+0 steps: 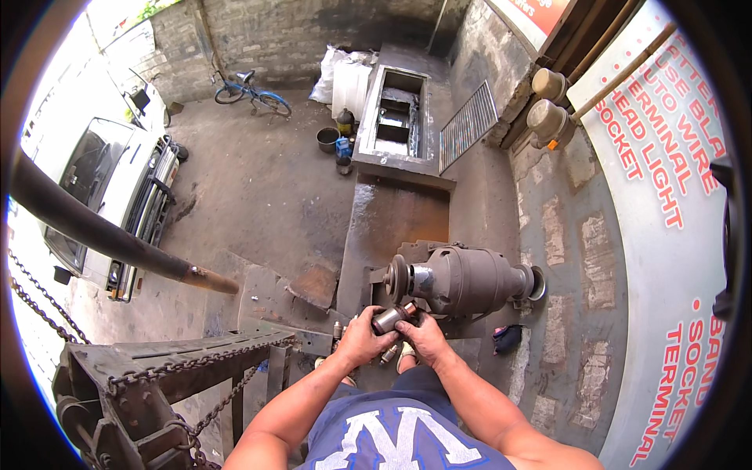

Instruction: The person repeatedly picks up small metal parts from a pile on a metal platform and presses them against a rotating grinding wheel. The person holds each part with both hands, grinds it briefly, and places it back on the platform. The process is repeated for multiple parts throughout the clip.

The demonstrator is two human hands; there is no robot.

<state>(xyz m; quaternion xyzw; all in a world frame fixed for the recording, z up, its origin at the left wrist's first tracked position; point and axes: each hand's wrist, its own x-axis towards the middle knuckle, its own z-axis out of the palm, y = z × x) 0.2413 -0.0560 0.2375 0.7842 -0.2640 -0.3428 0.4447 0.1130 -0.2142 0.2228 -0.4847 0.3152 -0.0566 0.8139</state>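
Between my two hands is a motor armature (388, 319), a short steel cylinder with copper-coloured bands toward its right end. My left hand (365, 338) wraps its left side, fingers curled. The fingers of my right hand (425, 337) close on the copper end. Just beyond stands a grey bench grinder (474, 280), its shaft lying left to right. The grinder's left wheel (398, 279) is close above the armature and appears apart from it. A second wheel (537, 283) sits at the far right end. Small metal parts (388, 355) lie below my hands, partly hidden.
On the left, a heavy metal frame (164, 364) carries a chain (200, 356), and a thick pipe (117, 223) slants across. A white vehicle (117, 180), blue bicycle (252, 95), bucket (328, 140) and framed metal cabinet (395, 113) stand farther off. A lettered panel (666, 258) is at right.
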